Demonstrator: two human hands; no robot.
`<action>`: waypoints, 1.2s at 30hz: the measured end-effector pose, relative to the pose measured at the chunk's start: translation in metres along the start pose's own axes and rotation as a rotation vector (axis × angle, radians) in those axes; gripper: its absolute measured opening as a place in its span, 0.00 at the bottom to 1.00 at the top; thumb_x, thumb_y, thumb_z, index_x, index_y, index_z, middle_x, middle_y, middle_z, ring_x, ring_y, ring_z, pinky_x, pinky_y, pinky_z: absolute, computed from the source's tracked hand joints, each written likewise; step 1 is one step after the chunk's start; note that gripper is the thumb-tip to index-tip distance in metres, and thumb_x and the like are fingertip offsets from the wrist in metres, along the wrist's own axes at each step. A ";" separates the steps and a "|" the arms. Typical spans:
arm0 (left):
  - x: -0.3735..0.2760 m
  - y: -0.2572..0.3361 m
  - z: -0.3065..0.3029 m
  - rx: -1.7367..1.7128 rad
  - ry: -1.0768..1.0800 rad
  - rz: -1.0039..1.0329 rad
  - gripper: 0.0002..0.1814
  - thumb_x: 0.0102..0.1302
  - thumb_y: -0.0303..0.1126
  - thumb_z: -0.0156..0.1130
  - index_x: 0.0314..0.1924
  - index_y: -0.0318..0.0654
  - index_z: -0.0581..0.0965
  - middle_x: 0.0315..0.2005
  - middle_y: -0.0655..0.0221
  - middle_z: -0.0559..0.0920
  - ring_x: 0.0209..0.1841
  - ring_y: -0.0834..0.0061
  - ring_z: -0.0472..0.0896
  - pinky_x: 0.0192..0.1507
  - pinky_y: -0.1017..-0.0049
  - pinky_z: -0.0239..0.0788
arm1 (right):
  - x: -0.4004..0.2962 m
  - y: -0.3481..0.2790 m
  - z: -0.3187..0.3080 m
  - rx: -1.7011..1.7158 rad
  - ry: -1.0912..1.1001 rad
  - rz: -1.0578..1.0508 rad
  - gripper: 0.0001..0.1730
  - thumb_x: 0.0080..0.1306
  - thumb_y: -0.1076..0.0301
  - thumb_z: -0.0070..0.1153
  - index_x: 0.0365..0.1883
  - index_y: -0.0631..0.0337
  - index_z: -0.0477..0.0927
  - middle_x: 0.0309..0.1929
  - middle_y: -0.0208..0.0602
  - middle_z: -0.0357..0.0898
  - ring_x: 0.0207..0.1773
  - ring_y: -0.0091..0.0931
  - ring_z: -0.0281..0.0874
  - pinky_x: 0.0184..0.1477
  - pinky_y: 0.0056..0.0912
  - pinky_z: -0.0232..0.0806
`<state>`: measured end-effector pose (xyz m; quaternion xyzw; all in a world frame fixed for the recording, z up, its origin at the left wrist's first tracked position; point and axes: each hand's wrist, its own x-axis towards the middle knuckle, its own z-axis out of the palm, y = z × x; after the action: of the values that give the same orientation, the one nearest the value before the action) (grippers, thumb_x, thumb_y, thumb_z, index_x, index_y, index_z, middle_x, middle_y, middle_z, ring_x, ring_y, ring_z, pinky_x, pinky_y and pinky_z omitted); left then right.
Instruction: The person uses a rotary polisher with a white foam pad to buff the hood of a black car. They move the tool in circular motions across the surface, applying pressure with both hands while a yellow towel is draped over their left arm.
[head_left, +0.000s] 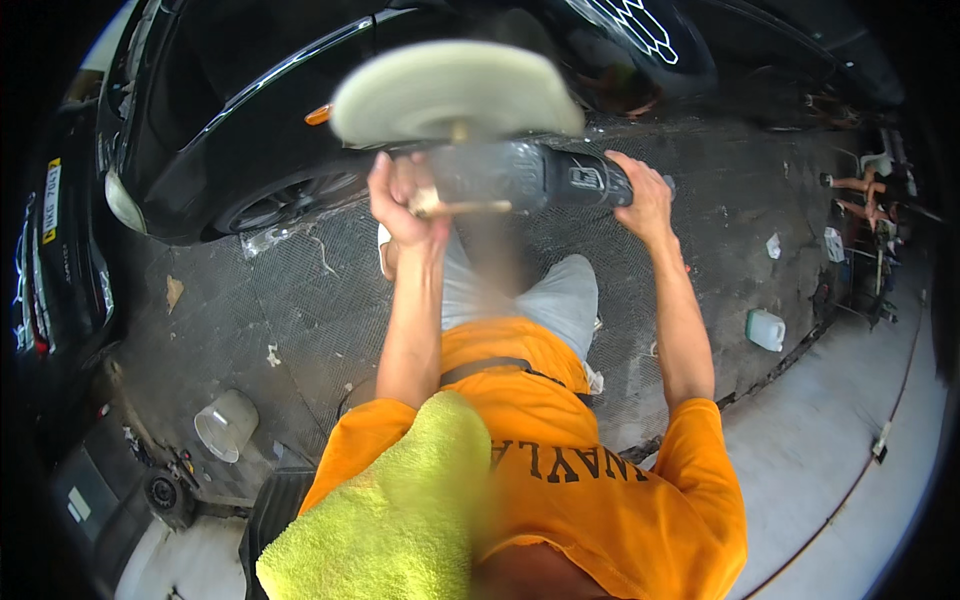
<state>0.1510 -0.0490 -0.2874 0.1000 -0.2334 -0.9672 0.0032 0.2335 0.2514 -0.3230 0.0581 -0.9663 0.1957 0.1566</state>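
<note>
A corded-style car polisher (525, 176) with a black and grey body is held sideways between both hands. My right hand (645, 191) is wrapped around the rear of its body. At the head end, my left hand (409, 199) has its fingers curled near the polisher's head, beside a small wooden-handled brush-like tool (465, 206); which of these it grips is hard to tell. The large pale buffing pad (457, 94) is blurred and faces the black car's fender (300, 127). A yellow towel (390, 510) hangs over my shoulder.
A black car's wheel (296, 202) is near my feet. On the dark textured floor (225, 315) are a clear plastic bucket (226, 425), paper scraps and a white jug (766, 330). Another black car (64, 262) stands far left. A cable (847, 495) runs along the wall at right.
</note>
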 end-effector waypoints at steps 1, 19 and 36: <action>-0.009 -0.004 -0.004 0.009 -0.016 -0.005 0.27 0.73 0.38 0.51 0.14 0.55 0.56 0.11 0.79 0.62 0.25 0.81 0.69 0.60 0.72 0.67 | -0.004 0.006 -0.006 0.000 -0.003 -0.013 0.44 0.39 0.82 0.64 0.59 0.46 0.75 0.40 0.31 0.82 0.45 0.35 0.80 0.47 0.40 0.70; -0.089 -0.091 0.052 0.073 0.330 0.073 0.26 0.72 0.37 0.51 0.14 0.53 0.58 0.10 0.78 0.61 0.23 0.79 0.69 0.56 0.73 0.68 | 0.030 0.127 -0.030 0.100 -0.126 -0.290 0.44 0.38 0.82 0.65 0.59 0.50 0.75 0.45 0.32 0.82 0.46 0.37 0.77 0.50 0.39 0.66; 0.010 0.041 -0.006 0.075 0.063 0.268 0.25 0.73 0.35 0.53 0.16 0.51 0.59 0.11 0.77 0.62 0.21 0.78 0.69 0.55 0.69 0.72 | 0.031 -0.011 0.038 0.202 -0.044 -0.062 0.42 0.42 0.82 0.64 0.60 0.50 0.74 0.48 0.36 0.83 0.49 0.38 0.81 0.49 0.40 0.69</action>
<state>0.1412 -0.0890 -0.2763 0.0984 -0.2804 -0.9451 0.1362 0.1952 0.2246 -0.3425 0.1078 -0.9425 0.2860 0.1349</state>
